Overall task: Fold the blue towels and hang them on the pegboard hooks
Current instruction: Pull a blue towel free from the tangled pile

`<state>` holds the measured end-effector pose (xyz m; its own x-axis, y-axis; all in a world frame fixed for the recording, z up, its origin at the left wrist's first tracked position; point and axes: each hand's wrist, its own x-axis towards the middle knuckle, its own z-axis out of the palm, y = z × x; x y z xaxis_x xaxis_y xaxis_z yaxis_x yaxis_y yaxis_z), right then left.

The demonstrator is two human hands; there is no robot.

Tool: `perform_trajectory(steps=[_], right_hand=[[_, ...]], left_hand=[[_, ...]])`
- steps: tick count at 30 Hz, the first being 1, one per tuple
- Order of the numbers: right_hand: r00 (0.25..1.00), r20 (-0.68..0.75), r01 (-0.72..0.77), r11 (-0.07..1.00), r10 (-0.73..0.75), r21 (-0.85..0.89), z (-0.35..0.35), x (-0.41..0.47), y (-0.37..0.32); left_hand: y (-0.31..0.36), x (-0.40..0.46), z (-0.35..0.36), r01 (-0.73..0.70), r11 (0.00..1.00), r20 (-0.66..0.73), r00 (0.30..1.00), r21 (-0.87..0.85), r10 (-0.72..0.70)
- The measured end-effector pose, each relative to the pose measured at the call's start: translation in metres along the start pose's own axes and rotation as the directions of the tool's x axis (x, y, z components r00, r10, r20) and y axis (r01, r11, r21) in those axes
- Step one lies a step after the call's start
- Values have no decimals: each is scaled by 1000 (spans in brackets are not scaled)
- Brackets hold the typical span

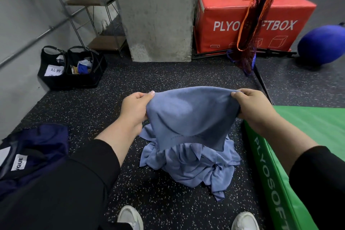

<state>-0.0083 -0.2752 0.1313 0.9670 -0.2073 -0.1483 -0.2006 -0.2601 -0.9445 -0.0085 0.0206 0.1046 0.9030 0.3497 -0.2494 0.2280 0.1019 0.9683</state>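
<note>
A blue towel (188, 115) hangs stretched between both hands above the floor. My left hand (134, 110) pinches its left top corner and my right hand (253, 108) pinches its right top corner. Its lower edge sags loosely toward me. Below it, a crumpled pile of blue towels (192, 166) lies on the speckled black floor (93, 110). No pegboard or hooks are in view.
A green soft box (298, 155) sits at the right, a red soft box (252, 18) behind a concrete pillar (158, 15). Black bags (72, 67) stand far left by a wire shelf (93, 5). A dark blue bag (28, 155) lies near left. A blue ball (321, 43) rests far right.
</note>
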Motion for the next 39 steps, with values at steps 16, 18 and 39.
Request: perform_trajectory(steps=[16, 18, 39], right_hand=[[944, 273, -269, 914, 187, 304, 80, -36, -14], [939, 281, -298, 881, 200, 367, 83, -35, -15], [949, 309, -195, 888, 64, 416, 58, -17, -19]], left_hand=[[0, -45, 70, -326, 890, 111, 945, 319, 307], [-3, -47, 71, -369, 853, 133, 929, 369, 345], [18, -59, 64, -401, 902, 261, 899, 161, 353]])
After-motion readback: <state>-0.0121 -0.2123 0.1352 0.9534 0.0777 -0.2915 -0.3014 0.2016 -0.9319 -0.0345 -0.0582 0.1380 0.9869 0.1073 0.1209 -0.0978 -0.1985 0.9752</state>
